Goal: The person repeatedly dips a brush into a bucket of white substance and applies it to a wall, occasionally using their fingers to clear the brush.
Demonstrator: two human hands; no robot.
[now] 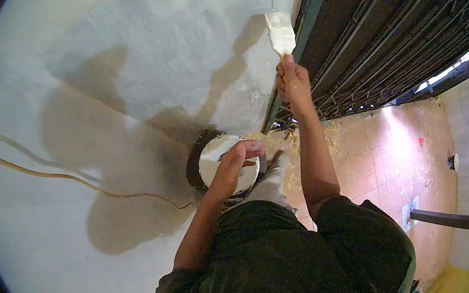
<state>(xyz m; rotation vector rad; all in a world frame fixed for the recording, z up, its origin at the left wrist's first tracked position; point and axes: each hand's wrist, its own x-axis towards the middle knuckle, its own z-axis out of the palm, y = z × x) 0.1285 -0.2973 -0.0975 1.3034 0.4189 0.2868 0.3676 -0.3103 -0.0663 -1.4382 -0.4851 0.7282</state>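
Observation:
My right hand, raised and stretched forward, is closed around the handle of a wide paintbrush coated in white. The brush head is at the wall, close to its edge beside the green metal frame; whether the bristles touch is hard to tell. Lower down, my left hand hovers over a round bucket with white inside. Its fingers are loosely bent and apart, holding nothing. Part of the bucket is hidden behind that hand.
A folding metal gate runs along the right of the wall. A yellowish cable crosses the wall at left. Debris is scattered on the tiled floor. A dark bar juts in at lower right.

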